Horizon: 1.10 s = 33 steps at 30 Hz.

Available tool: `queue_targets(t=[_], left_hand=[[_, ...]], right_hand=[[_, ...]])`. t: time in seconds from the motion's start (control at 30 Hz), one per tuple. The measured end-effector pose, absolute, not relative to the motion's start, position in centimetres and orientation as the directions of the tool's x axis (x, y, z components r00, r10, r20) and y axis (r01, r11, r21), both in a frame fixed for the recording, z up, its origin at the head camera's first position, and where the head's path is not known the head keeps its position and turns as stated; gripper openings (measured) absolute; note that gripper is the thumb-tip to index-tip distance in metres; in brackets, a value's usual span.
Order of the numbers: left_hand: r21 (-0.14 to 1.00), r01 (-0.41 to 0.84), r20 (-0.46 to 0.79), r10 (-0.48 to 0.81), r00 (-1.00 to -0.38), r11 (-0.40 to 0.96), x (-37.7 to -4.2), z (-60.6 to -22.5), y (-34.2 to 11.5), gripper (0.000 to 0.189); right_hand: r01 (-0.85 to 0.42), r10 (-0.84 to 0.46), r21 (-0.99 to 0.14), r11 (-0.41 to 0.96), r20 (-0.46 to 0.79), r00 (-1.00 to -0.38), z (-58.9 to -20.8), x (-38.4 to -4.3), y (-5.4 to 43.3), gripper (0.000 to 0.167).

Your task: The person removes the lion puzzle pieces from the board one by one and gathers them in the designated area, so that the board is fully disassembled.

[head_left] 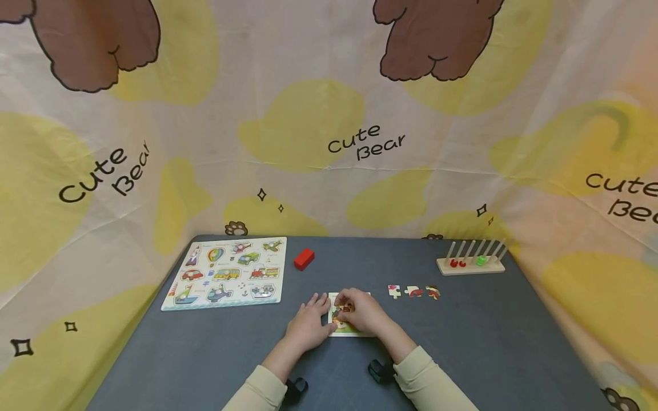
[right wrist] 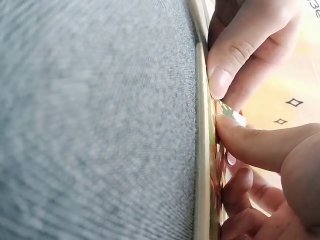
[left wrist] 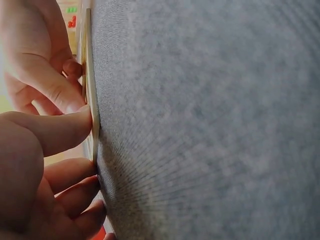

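Observation:
A small jigsaw board (head_left: 339, 334) with a pale rim and a colourful picture lies flat on the grey table, mostly covered by both hands. My left hand (head_left: 308, 322) rests along its left side, the fingers extended and the thumb at the near left corner; in the left wrist view the left thumb (left wrist: 70, 131) presses on the board's edge. Over the picture, my right hand (head_left: 362, 311) pinches a jigsaw piece (right wrist: 233, 114), which stands tilted up from the board in the right wrist view. The right fingers hide much of that piece.
Three loose jigsaw pieces (head_left: 413, 291) lie in a row to the right. At the back left is a vehicle picture board (head_left: 205, 279), with a red block (head_left: 304, 259) beside it. A wooden peg stand (head_left: 470, 269) with red and green beads stands at the back right.

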<state>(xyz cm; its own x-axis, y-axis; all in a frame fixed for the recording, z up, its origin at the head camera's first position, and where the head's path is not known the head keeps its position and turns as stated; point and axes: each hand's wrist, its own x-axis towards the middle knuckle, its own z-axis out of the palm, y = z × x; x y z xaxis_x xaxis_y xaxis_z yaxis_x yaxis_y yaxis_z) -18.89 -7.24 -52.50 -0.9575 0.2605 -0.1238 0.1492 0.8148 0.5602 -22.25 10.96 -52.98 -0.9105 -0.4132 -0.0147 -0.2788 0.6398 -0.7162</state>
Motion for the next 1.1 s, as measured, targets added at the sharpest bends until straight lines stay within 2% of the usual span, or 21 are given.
queue_targets(t=[0.57,1.1], left_hand=[[0.535,0.156,-0.125,0.261,-0.957,0.83,-19.0,-52.5,-7.1,0.066],[0.533,0.141,-0.135,0.248,-0.959,0.834,-19.0,-52.6,-7.1,0.066]], right_hand=[[-0.179,-0.376,-0.827,0.533,-0.042,-0.926,-52.9,-22.4,11.7,0.018],[-0.2,-0.339,-0.835,0.513,0.017,-0.941,-51.6,-22.1,12.6,0.015]])
